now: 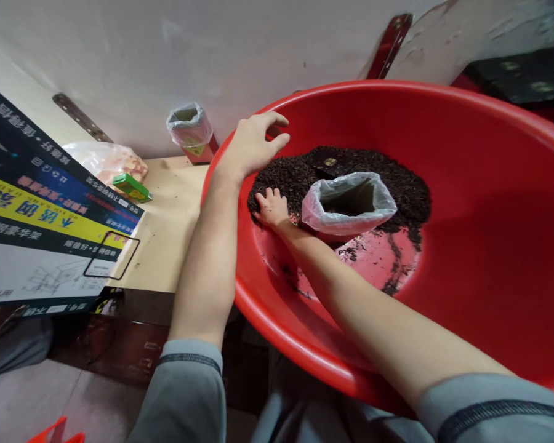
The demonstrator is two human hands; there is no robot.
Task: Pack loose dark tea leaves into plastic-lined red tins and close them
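A large red plastic basin [471,203] holds a heap of dark, loose material [401,184] that looks like tea leaves. My right hand [272,208] reaches down into it, fingers spread on the left side of the heap, with no object in its grasp. Above the basin's left rim hovers my left hand [258,143], its fingers apart and curved, holding nothing. Between the leaves and my right forearm stands a box lined with a clear plastic bag [325,214], its mouth wide and its inside dark. Behind it a flat black piece with a gold mark [331,161] lies on the leaves.
Left of the basin is a pale wooden board [166,212], with another bag-lined red box [191,132], a clear bag of orange-tan pieces [132,165] and a small green box [132,187]. A printed carton [50,215] juts in from the left. A wall stands behind.
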